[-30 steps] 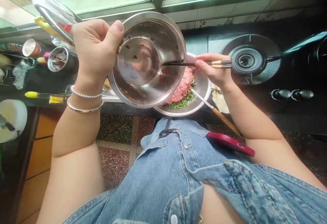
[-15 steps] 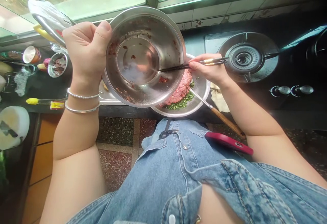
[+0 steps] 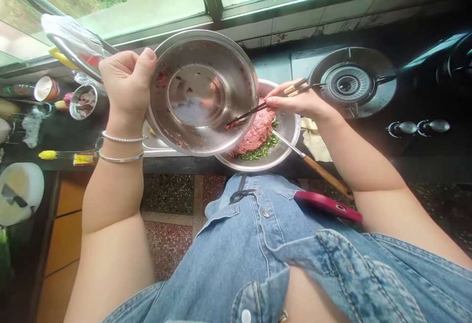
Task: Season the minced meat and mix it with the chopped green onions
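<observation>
My left hand grips the rim of a steel mixing bowl, tilted so that its inside faces me. Bits of meat cling to the bowl's wall. In my right hand is a pair of dark chopsticks, their tips touching a scrap of meat low inside the tilted bowl. Below and partly behind it, a second metal basin holds pink minced meat and chopped greens. A wooden-handled utensil leans out of that basin, its head hidden in the food.
A gas burner is at the right, with knobs in front. A cloth lies by the basin. At the left are a small bowl of food, a yellow-capped bottle and a white cutting board. The window is behind.
The tilted bowl sits slightly lower and farther left in view. The chopsticks' tips have moved down its wall to the meat scrap, with their rear ends raised.
</observation>
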The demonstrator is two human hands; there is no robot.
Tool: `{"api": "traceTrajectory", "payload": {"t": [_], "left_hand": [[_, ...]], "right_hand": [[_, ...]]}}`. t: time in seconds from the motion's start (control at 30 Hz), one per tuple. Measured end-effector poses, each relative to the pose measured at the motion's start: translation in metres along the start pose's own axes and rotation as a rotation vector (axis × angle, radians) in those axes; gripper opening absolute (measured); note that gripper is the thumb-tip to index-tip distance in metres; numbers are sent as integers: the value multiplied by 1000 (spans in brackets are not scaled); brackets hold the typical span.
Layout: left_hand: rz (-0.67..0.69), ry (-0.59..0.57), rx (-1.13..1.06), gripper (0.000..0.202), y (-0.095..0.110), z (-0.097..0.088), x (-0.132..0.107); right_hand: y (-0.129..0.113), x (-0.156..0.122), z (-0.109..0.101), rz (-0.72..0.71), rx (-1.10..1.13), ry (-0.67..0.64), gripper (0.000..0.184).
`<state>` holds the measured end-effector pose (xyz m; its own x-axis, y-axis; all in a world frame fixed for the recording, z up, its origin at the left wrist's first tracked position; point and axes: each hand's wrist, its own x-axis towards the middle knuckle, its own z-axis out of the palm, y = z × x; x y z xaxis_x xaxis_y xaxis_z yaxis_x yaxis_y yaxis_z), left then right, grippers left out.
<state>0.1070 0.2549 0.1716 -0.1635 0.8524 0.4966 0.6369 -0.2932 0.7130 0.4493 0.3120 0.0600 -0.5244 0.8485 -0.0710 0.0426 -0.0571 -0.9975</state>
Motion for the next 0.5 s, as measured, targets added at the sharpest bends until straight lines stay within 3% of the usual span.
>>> {"api": "traceTrajectory", "payload": {"t": [0.17, 0.3, 0.5], "left_hand": [[72, 44, 17, 55, 4, 4, -8], [135, 66, 69, 57, 12, 8, -12], [157, 160, 51, 60, 10, 11, -14]], "right_hand": [[-1, -5, -15, -42, -6, 113, 26], [4, -6, -11, -120, -39, 245, 21], [27, -12, -17, -48, 30, 210, 28]]}}
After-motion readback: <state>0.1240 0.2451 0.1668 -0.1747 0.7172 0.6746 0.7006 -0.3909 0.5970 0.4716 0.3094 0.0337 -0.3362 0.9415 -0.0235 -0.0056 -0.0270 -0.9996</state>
